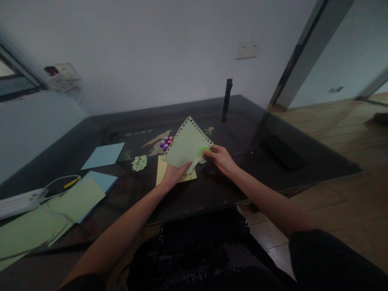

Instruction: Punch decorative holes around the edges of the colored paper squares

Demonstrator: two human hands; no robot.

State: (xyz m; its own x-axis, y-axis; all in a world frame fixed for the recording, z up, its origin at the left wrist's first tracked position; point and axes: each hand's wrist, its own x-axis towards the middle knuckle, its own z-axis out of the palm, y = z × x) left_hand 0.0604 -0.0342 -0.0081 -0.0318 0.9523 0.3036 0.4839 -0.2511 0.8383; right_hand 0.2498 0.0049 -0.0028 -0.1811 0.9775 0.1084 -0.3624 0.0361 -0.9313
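A pale green sheet of paper is held up over the dark table, tilted, with small shapes punched along two of its edges. My left hand is closed on the sheet's lower edge. At the right corner, my right hand grips a small bright green craft punch set against the paper's edge. Beneath lies a yellow sheet, also with punched holes and partly covered by my left hand. Several purple and red punches stand behind the green sheet, partly hidden by it.
A pile of paper cut-outs lies left of my hands. Blue paper, green sheets and a white power strip with a cable are farther left. A black upright stick and a dark flat object are to the right.
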